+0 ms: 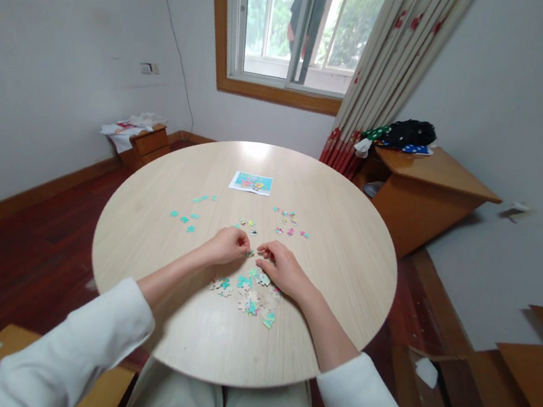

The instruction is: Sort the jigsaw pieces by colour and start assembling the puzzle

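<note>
My left hand [230,246] is closed in a pinch just above the middle of the round table [139,245]. A small jigsaw puzzle piece [251,253] shows at its fingertips. Facing it from the right, my right hand [283,269] has its thumb and fingers apart, with nothing visible between them. Below both hands lies a loose pile of puzzle pieces [252,305], some grey side up, others turquoise. Just beyond the hands are a few yellowish pieces [250,223].
Turquoise pieces [184,219] lie spread at the left, and pink and mixed ones [290,232] at the right. A picture sheet [251,183] rests farther back. Beyond the table stand a wooden cabinet [437,176] with cloths and a window with a curtain [386,65].
</note>
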A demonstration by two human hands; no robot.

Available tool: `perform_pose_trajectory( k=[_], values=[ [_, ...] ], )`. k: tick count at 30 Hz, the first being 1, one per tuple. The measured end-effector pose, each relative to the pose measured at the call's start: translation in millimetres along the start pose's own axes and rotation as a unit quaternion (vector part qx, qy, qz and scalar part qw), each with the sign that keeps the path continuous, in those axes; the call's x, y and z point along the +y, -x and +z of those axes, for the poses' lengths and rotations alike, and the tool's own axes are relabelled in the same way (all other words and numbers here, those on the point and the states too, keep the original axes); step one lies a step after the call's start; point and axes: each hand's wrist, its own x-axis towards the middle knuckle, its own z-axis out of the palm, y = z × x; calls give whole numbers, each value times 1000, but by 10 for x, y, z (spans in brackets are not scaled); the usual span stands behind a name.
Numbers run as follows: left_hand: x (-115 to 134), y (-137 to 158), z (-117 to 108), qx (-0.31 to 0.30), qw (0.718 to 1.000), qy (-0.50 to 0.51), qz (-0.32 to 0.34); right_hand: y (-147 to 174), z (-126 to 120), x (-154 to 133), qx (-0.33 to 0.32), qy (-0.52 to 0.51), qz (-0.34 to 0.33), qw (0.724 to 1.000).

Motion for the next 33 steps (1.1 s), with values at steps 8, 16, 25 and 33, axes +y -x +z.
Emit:
perform_pose_trajectory(
  k=[8,16,25,33],
  values=[
    [-141,-206,-86,36,996,-30,-79,16,-133,40,5,-5,25,1000],
    [-126,-218,-89,51,993,-74,-74,18,-155,42,-50,-20,32,998],
    [-18,-60,-82,99,994,-9,-38,23,-148,-3,-47,-81,77,993],
    [280,169,-62,-103,973,193,-71,4,-133,-67,89,-107,-12,990]
  ],
)
